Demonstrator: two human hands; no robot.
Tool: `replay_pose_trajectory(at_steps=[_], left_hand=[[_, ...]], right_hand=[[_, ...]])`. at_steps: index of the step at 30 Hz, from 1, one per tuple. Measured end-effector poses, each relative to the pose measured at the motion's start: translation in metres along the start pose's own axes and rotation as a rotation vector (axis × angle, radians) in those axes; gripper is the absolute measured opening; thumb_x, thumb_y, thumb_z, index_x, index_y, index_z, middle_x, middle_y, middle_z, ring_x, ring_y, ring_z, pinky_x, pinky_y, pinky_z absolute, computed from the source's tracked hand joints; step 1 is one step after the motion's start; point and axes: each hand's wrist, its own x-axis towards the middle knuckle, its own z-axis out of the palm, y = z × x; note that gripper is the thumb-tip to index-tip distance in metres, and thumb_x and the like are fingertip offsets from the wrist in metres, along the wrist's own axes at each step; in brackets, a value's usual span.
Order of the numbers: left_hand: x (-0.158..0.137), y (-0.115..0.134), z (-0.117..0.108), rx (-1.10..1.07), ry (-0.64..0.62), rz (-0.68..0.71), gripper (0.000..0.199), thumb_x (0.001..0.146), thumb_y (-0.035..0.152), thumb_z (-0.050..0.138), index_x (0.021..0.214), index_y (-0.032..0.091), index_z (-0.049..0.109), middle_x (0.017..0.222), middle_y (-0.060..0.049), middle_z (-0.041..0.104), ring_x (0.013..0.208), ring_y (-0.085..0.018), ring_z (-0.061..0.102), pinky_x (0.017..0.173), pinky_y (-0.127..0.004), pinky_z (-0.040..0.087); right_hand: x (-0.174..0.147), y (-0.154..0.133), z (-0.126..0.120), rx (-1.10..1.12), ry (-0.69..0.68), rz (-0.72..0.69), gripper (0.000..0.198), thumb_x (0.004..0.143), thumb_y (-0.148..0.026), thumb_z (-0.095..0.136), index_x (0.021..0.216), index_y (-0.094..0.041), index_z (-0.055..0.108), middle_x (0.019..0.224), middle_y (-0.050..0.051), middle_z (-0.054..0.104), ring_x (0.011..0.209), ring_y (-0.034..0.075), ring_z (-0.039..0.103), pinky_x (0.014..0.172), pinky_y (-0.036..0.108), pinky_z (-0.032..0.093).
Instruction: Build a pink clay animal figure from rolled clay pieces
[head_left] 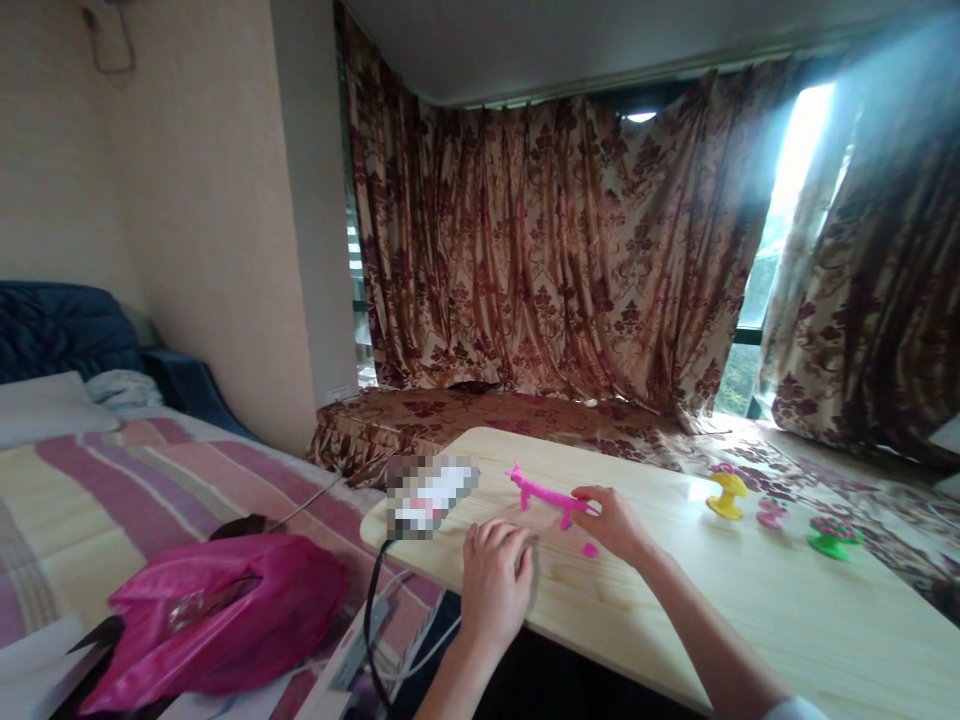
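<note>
A bright pink long-bodied animal figure (551, 497), with a small head and short legs, stands on the light wooden table (637, 590). My right hand (611, 520) pinches its rear end between thumb and fingers. Just below that hand lies a small flat pink piece (590, 550). Resting on the tabletop near the front edge, my left hand (496, 575) has its fingers loosely bent and its thumb apart, with nothing seen in it. It is left of the figure and not touching it.
Yellow (725, 493), pink (773, 512) and green (835, 537) mushroom-like figures stand on the table's right. A blurred-out white object (435, 497) with a black cable (369, 600) lies at the left end. A magenta bag (225, 610) rests on the striped bed (172, 470).
</note>
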Motion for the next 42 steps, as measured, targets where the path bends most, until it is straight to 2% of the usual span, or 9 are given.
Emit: replay_pose_trajectory(at_steps=[5, 10, 14, 18, 23, 28, 37, 42], left_hand=[[-0.001, 0.0, 0.0, 0.005, -0.007, -0.014, 0.025, 0.078, 0.015, 0.055, 0.098, 0.027, 0.064, 0.094, -0.002, 0.066, 0.101, -0.023, 0.054, 0.097, -0.045, 0.035], [0.011, -0.01, 0.004, 0.036, 0.032, -0.084, 0.019, 0.078, 0.021, 0.057, 0.095, 0.024, 0.066, 0.091, -0.004, 0.066, 0.095, -0.024, 0.057, 0.086, -0.041, 0.04], [0.032, -0.018, 0.007, 0.064, 0.097, -0.154, 0.017, 0.078, 0.025, 0.057, 0.091, 0.022, 0.066, 0.088, -0.006, 0.067, 0.089, -0.024, 0.058, 0.079, -0.037, 0.041], [0.048, -0.014, 0.007, 0.066, 0.149, -0.186, 0.017, 0.077, 0.03, 0.059, 0.089, 0.021, 0.065, 0.08, -0.005, 0.067, 0.085, -0.024, 0.059, 0.075, -0.036, 0.041], [0.056, -0.003, 0.006, 0.039, 0.203, -0.169, 0.015, 0.076, 0.031, 0.061, 0.087, 0.021, 0.063, 0.075, -0.003, 0.066, 0.08, -0.023, 0.06, 0.076, -0.035, 0.04], [0.061, -0.001, 0.007, 0.012, 0.236, -0.144, 0.008, 0.079, 0.025, 0.057, 0.082, 0.021, 0.063, 0.074, -0.003, 0.066, 0.079, -0.022, 0.061, 0.077, -0.035, 0.04], [0.06, -0.001, 0.007, -0.062, 0.222, -0.136, 0.011, 0.081, 0.025, 0.055, 0.077, 0.021, 0.065, 0.073, -0.004, 0.066, 0.078, -0.022, 0.06, 0.078, -0.036, 0.039], [0.063, 0.001, 0.005, -0.174, 0.209, -0.146, 0.016, 0.083, 0.023, 0.051, 0.083, 0.021, 0.067, 0.081, -0.006, 0.067, 0.083, -0.022, 0.06, 0.084, -0.039, 0.038]], right_hand=[[0.004, -0.007, 0.0, 0.02, -0.007, 0.011, 0.026, 0.089, -0.031, 0.053, 0.111, -0.017, 0.056, 0.114, 0.007, 0.058, 0.097, 0.019, 0.058, 0.083, 0.041, 0.048], [0.009, -0.013, 0.001, 0.075, -0.014, 0.012, 0.023, 0.089, -0.031, 0.053, 0.107, -0.017, 0.058, 0.109, 0.006, 0.06, 0.091, 0.018, 0.06, 0.08, 0.038, 0.05], [0.009, -0.017, -0.01, 0.149, 0.025, 0.005, 0.022, 0.089, -0.033, 0.053, 0.099, -0.016, 0.061, 0.099, 0.004, 0.063, 0.087, 0.016, 0.061, 0.078, 0.037, 0.049], [0.007, -0.022, -0.025, 0.247, 0.077, -0.005, 0.025, 0.086, -0.037, 0.053, 0.086, -0.019, 0.07, 0.087, 0.004, 0.068, 0.084, 0.019, 0.062, 0.078, 0.033, 0.047], [0.005, -0.03, -0.032, 0.349, 0.108, 0.009, 0.031, 0.082, -0.043, 0.052, 0.087, -0.021, 0.073, 0.084, 0.004, 0.071, 0.079, 0.022, 0.064, 0.071, 0.03, 0.048], [0.001, -0.036, -0.036, 0.407, 0.081, 0.008, 0.033, 0.082, -0.045, 0.05, 0.086, -0.021, 0.073, 0.08, 0.002, 0.072, 0.075, 0.021, 0.064, 0.067, 0.028, 0.049], [-0.003, -0.04, -0.043, 0.449, 0.054, 0.014, 0.032, 0.082, -0.044, 0.052, 0.085, -0.02, 0.073, 0.08, 0.002, 0.071, 0.079, 0.022, 0.063, 0.07, 0.028, 0.047], [-0.003, -0.042, -0.045, 0.474, 0.045, 0.029, 0.032, 0.08, -0.045, 0.054, 0.085, -0.02, 0.073, 0.081, 0.003, 0.071, 0.079, 0.022, 0.063, 0.07, 0.028, 0.048]])
